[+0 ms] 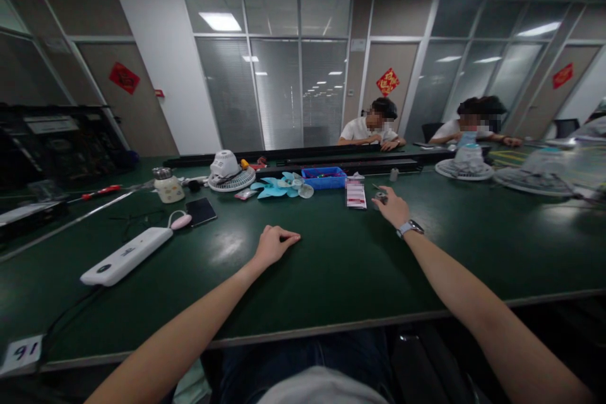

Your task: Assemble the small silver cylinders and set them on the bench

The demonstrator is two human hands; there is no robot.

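Observation:
My left hand [276, 245] rests on the green table [326, 278], its fingers pressed together at the tips; whether anything is between them is too small to tell. Farther forward and to the right, my right hand [392, 207], with a watch on its wrist, holds a small metallic object [380, 196] between thumb and fingers. Just left of that hand lies a white and red printed packet [355, 193]. Behind the packet stands a blue tray [324, 178] with small parts in it. Light blue fan blades [279, 185] lie left of the tray.
A white fan part [225, 167], a bottle [168, 186], a phone [201, 211] and a white power strip [127, 256] lie to the left. Long black bars [293, 161] cross the back. Two people sit across the table, near more fan parts [464, 164].

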